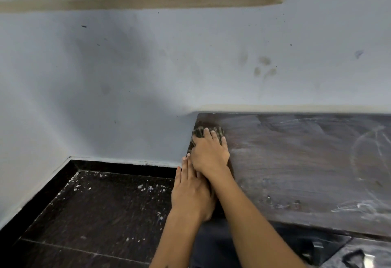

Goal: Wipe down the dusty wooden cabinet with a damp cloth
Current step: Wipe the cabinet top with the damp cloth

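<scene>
Right hand (208,154) pressed flat on striped cloth (200,133) at far-left corner of wooden cabinet (296,162) top, grip loose. Left hand (190,193) flat against cabinet's side edge. Cloth looked soft, light, bunchable; best held under palm.

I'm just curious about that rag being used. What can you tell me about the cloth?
The cloth is a small, dark checked rag, bunched up and lying on the far left corner of the dusty wooden cabinet top. The right hand presses on it with fingers spread, covering most of it; whether it is damp cannot be seen.
</scene>
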Demonstrator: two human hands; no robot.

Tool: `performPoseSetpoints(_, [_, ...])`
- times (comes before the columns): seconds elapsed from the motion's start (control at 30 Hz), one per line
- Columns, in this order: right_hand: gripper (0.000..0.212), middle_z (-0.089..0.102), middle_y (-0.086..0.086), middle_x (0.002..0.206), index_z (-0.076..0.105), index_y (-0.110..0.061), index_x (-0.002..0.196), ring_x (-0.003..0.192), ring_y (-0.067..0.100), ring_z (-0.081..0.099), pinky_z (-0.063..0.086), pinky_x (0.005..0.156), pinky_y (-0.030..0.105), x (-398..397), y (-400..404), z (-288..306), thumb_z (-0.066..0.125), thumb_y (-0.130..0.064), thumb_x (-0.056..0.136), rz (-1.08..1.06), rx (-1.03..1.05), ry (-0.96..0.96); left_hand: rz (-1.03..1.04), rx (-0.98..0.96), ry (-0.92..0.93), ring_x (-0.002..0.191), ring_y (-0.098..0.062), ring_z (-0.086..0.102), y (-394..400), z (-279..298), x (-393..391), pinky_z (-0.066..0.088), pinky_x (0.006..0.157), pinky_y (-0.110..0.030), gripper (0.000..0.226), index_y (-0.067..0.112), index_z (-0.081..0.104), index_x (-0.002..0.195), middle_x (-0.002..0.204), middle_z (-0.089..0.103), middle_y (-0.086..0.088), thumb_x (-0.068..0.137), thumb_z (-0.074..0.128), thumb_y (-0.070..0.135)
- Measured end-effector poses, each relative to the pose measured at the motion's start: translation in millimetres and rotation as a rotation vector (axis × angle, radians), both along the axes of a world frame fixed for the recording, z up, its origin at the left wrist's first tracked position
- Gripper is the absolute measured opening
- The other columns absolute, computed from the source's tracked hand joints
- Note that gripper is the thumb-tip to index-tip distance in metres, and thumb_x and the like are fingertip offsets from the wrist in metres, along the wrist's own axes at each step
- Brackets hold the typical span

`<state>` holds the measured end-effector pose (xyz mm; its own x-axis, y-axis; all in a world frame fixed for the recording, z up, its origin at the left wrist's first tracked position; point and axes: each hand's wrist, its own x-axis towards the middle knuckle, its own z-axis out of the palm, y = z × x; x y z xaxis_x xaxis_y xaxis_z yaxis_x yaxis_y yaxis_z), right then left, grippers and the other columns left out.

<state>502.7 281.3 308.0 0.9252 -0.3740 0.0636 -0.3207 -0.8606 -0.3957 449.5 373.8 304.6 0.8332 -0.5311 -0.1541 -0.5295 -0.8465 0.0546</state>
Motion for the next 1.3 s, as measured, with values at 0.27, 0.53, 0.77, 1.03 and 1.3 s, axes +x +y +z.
performPoseSetpoints(0.27, [0.05,0.004,0.007,0.16,0.034,-0.023,0.145,0.147,0.023,0.0,0.001,0.118,0.048,42,-15,11,0.044,-0.035,0.098,-0.025,-0.033,0.056,0.069,-0.119,0.02,0.144,-0.023,-0.018,-3,-2,0,-0.01,0.116,-0.035,0.062,0.005,-0.014,0.147,0.155,-0.02,-0.013,0.101,0.015,0.035])
performPoseSetpoints(0.53, [0.047,0.009,0.004,0.159,0.036,-0.026,0.144,0.147,0.021,0.004,0.001,0.119,0.045,15,-12,-5,0.037,-0.029,0.097,0.03,-0.031,-0.01,0.044,-0.15,-0.009,0.145,-0.022,-0.015,-2,-3,5,-0.008,0.118,-0.033,0.063,0.007,-0.013,0.148,0.157,-0.016,-0.012,0.101,0.018,0.035])
performPoseSetpoints(0.77, [0.048,0.007,0.006,0.159,0.034,-0.023,0.145,0.147,0.022,0.004,0.003,0.119,0.046,46,-28,5,0.04,-0.034,0.098,-0.004,-0.054,0.019,0.071,-0.145,-0.024,0.145,-0.022,-0.013,-4,-1,4,-0.008,0.117,-0.032,0.063,0.004,-0.008,0.149,0.157,-0.015,-0.014,0.101,0.017,0.038])
performPoseSetpoints(1.03, [0.048,0.01,0.005,0.159,0.034,-0.02,0.146,0.146,0.023,0.009,0.008,0.118,0.045,87,-41,10,0.033,-0.029,0.099,0.073,-0.161,0.061,0.073,-0.152,-0.023,0.144,-0.023,-0.016,-8,-6,8,-0.008,0.117,-0.033,0.064,0.004,-0.007,0.148,0.156,-0.016,-0.014,0.101,0.018,0.038])
performPoseSetpoints(1.3, [0.046,0.022,0.008,0.156,0.041,-0.018,0.141,0.144,0.025,0.017,0.014,0.117,0.046,77,-71,5,0.042,-0.032,0.097,-0.103,-0.178,0.034,0.067,-0.191,-0.018,0.145,-0.02,-0.014,-5,-9,14,-0.006,0.117,-0.031,0.061,0.007,-0.006,0.149,0.157,-0.014,-0.01,0.101,0.018,0.036])
